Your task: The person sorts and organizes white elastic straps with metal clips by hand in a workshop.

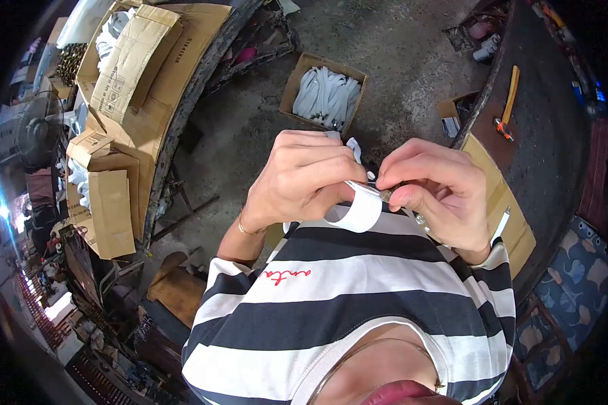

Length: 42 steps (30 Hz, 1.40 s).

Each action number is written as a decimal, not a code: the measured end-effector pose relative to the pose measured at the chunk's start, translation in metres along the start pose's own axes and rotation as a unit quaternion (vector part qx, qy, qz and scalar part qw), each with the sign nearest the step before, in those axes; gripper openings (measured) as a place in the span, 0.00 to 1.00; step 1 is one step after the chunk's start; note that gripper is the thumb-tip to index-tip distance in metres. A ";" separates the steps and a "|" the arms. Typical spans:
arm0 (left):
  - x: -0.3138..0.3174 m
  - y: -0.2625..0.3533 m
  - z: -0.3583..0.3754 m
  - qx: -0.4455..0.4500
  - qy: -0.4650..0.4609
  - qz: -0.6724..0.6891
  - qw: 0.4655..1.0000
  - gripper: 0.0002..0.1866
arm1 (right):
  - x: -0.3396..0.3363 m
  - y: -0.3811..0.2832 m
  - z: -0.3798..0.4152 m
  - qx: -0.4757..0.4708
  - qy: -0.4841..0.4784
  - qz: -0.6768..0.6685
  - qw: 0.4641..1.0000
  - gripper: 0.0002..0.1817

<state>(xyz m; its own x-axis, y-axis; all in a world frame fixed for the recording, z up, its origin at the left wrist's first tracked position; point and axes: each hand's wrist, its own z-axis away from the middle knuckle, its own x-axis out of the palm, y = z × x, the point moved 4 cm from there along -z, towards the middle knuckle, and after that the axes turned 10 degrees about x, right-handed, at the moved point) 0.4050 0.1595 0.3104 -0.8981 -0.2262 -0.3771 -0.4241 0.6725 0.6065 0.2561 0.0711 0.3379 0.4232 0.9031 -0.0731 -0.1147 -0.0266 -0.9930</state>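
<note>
My left hand [307, 172] is closed around a white fabric strap [365, 210], which curls in a loop below the fingers, in front of my chest. Close against it, my right hand [442, 189] pinches a small dark, metallic-looking piece [386, 194] between thumb and fingers, right at the strap's edge. Its exact kind is partly hidden by the fingertips. A short white end of the strap sticks up between the two hands.
A cardboard box [288, 96] full of white straps stands on the floor ahead. To the left, a table carries opened cartons [111, 212] with white straps. On the dark table at right lie an orange-handled hammer [511, 101] and flat cardboard [517, 236].
</note>
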 end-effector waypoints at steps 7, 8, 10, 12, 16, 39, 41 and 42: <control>0.004 0.005 -0.003 0.005 -0.059 -0.053 0.997 0.13 | 0.015 -0.001 0.003 -0.071 0.043 0.095 0.992 0.06; 0.006 0.005 -0.002 0.004 -0.058 -0.054 0.997 0.13 | 0.017 0.003 0.003 -0.072 0.042 0.095 0.992 0.06; 0.011 0.003 -0.001 0.007 -0.060 -0.094 0.994 0.13 | 0.016 0.007 0.002 -0.071 0.097 0.069 0.990 0.05; 0.013 0.007 -0.003 0.011 -0.033 -0.100 0.994 0.12 | 0.016 0.009 0.000 -0.081 0.110 0.057 0.989 0.04; 0.009 0.009 -0.008 0.007 0.016 -0.074 0.997 0.12 | 0.009 0.019 -0.005 0.026 0.039 -0.141 0.989 0.08; 0.017 0.005 -0.010 -0.006 -0.022 -0.033 0.999 0.08 | 0.002 0.005 0.005 -0.070 0.085 -0.003 0.994 0.04; 0.016 0.005 -0.010 0.010 -0.022 -0.090 0.996 0.08 | 0.006 0.011 0.003 -0.028 0.106 -0.069 0.992 0.03; 0.017 0.005 -0.010 0.010 -0.021 -0.090 0.996 0.08 | 0.004 0.010 0.003 -0.028 0.106 -0.068 0.992 0.03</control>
<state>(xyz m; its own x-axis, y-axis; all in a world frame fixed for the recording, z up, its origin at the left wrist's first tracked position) 0.3867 0.1524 0.3138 -0.8021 -0.3139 -0.5080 -0.5744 0.6383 0.5125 0.2537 0.0762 0.3276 0.6116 0.7896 0.0508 0.0038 0.0612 -0.9981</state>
